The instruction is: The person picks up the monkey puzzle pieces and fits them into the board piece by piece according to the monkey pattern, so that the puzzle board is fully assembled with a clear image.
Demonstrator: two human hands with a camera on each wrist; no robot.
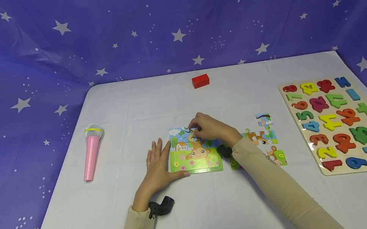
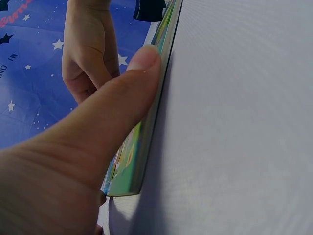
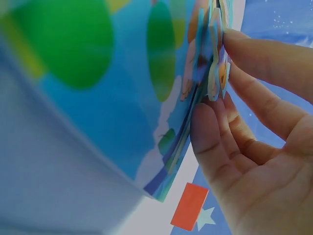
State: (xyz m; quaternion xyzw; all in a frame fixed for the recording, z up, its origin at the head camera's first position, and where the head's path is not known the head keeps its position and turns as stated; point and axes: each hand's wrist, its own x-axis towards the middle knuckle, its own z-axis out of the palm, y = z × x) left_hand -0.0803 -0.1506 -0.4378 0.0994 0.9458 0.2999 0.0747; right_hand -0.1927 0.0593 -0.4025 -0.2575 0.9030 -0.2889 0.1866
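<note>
A small jigsaw puzzle [image 1: 196, 165] with a monkey picture lies on the table in front of me. My left hand [image 1: 157, 171] rests at its left side, fingers spread and straight. In the left wrist view, its thumb [image 2: 117, 100] lies along the puzzle's near edge. Over the puzzle's upper part, my right hand [image 1: 210, 127] pinches a jigsaw piece [image 3: 214, 58] between thumb and fingers. That piece stands tilted on the picture, mostly hidden by the fingers in the head view. Loose jigsaw pieces [image 1: 264, 119] lie to the right, partly behind my right forearm.
A wooden board [image 1: 314, 140] with colourful numbers and symbols lies at the right. The pink toy microphone [image 1: 91, 156] is on the left side of the table. Near the back edge sits a red block [image 1: 200, 81]. A purple star-patterned cloth [image 1: 145, 23] hangs behind.
</note>
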